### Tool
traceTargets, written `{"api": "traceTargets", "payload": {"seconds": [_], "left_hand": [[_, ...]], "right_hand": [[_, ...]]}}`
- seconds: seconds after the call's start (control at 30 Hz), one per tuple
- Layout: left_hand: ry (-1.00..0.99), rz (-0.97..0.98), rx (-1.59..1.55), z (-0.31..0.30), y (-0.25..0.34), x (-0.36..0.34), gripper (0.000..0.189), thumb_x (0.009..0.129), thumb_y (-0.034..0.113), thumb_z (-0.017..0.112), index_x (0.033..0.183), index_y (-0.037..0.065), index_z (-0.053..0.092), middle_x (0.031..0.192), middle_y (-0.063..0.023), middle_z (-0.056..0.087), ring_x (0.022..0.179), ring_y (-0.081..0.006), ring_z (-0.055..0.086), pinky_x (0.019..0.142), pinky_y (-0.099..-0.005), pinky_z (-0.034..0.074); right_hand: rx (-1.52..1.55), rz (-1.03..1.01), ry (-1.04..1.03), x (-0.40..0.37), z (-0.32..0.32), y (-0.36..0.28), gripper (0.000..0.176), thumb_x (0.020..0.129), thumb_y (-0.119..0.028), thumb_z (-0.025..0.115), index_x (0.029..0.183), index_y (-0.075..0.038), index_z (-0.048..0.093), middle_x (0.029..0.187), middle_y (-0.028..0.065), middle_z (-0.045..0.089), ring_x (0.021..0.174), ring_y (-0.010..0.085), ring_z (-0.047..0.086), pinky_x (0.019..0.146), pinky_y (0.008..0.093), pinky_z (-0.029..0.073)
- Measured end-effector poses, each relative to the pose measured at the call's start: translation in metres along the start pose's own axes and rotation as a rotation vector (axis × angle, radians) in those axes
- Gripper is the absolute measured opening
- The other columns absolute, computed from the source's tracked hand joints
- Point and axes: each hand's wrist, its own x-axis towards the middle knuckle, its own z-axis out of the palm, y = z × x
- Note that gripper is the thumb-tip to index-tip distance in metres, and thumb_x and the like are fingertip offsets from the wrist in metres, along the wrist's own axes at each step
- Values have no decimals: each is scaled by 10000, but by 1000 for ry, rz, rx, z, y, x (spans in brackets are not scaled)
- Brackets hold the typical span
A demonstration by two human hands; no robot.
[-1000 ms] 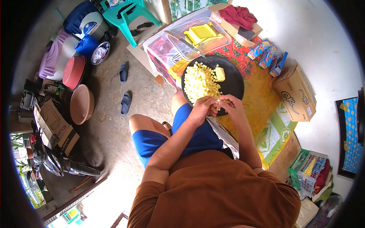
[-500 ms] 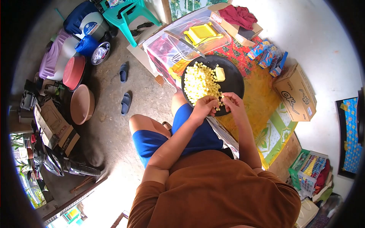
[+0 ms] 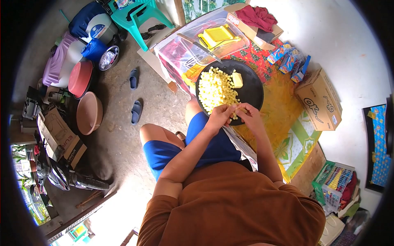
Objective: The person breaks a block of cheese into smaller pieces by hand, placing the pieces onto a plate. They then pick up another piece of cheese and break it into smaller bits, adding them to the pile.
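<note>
Left hand [image 3: 218,116] and right hand [image 3: 249,117] met fingertip to fingertip, pinching a small yellow piece [image 3: 237,110]. The cube pile [image 3: 215,88] lay just beyond them on the black tray [image 3: 255,95]. Gentle pulls, kept low over it, looked the wisest way.

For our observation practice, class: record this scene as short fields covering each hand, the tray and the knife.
Left hand: fingertips over near rim of tray
Right hand: fingertips meet the left's; anything pinched too small to tell
Tray: black, round, holds yellow cubes and one bigger block
Knife: lies beyond the tray on a clear box
</note>
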Motion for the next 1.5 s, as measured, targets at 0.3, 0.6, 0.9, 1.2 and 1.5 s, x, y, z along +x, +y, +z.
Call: {"api": "traceTargets", "payload": {"seconds": [0.3, 0.6, 0.9, 1.2, 1.5], "left_hand": [[-95, -37, -308, -7, -1, 0, 223, 901, 277, 605, 850, 60, 597, 739, -3, 570, 567, -88, 531, 484, -244, 461], [-23, 78, -64, -8, -10, 5, 201, 888, 146, 600, 1030, 3, 597, 778, -24, 590, 572, -70, 530, 483, -233, 473], [100, 213, 224, -5, -22, 8, 307, 899, 162, 604, 1139, -27, 580, 789, -29, 594, 581, -69, 529, 491, -216, 456], [-45, 126, -35, 0, 4, -6, 295, 927, 284, 595, 1034, 10, 615, 764, 4, 594, 583, -54, 513, 510, -206, 453], [-88, 89, -163, -4, 0, -3, 224, 936, 234, 571, 991, 21, 615, 767, -1, 599, 586, -60, 519, 517, -208, 457]], "right_hand": [[-40, -28, -20, -1, 5, -8, 281, 859, -155, 682, 1095, -10, 637, 929, 11, 637, 798, 63, 567, 723, 224, 461], [324, 98, 17, 1, 0, 0, 274, 866, -85, 638, 1131, -18, 610, 929, 17, 624, 830, 89, 589, 725, 240, 503], [374, 141, 47, 3, -7, 10, 242, 861, -118, 671, 1074, -20, 610, 893, 25, 626, 792, 107, 610, 740, 261, 531], [401, 150, -23, 2, -2, 2, 222, 864, -120, 671, 1053, -10, 630, 885, 26, 638, 789, 104, 616, 740, 249, 530], [429, 156, -86, 3, -4, 2, 214, 887, -124, 633, 1067, -9, 634, 911, 48, 662, 790, 108, 623, 729, 249, 532]]}}
